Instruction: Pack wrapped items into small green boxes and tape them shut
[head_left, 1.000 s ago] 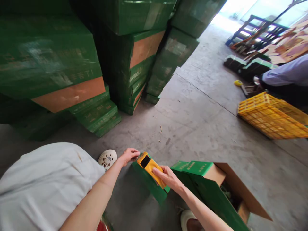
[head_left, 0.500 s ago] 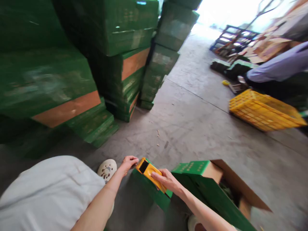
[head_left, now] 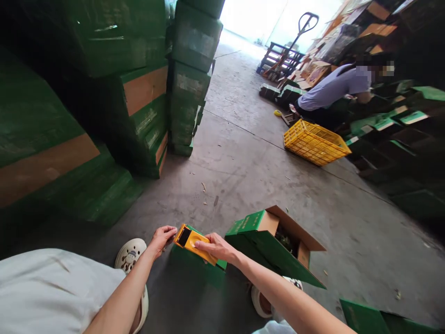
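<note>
Rising along the left, the stacked green cartons (head_left: 189, 83) show brown bands on some sides. In front of them, at the near left, pale clothing (head_left: 55, 287) covers the wearer's leg, with a cream clog (head_left: 130, 255) beyond its edge. The left forearm reaches from the near edge, away and rightward, ending in the left hand (head_left: 162, 240). That hand is bent at the knuckles, its thumb and fingertips drawn together just beside the far-left end of the yellow handheld device (head_left: 194, 244); whether they pinch anything or touch the device cannot be told.

The device, with a dark window near that end, lies slanted in the right hand (head_left: 219, 248), over a green box (head_left: 198, 268). The right hand grips its near-right part, thumb laid across the top and fingers wrapped below, with the forearm stretching back toward the near right. Under this forearm is another clog (head_left: 257, 302).

Right of the hand, an open green carton (head_left: 257, 246) stands tilted in view, brown flap raised, with dark green contents. Farther off are a pallet jack (head_left: 301, 28) and a crouching person in a lavender shirt (head_left: 325, 90), near a yellow slatted crate (head_left: 314, 143). Green cartons are massed at the far right, and a green panel (head_left: 363, 317) lies near right.
</note>
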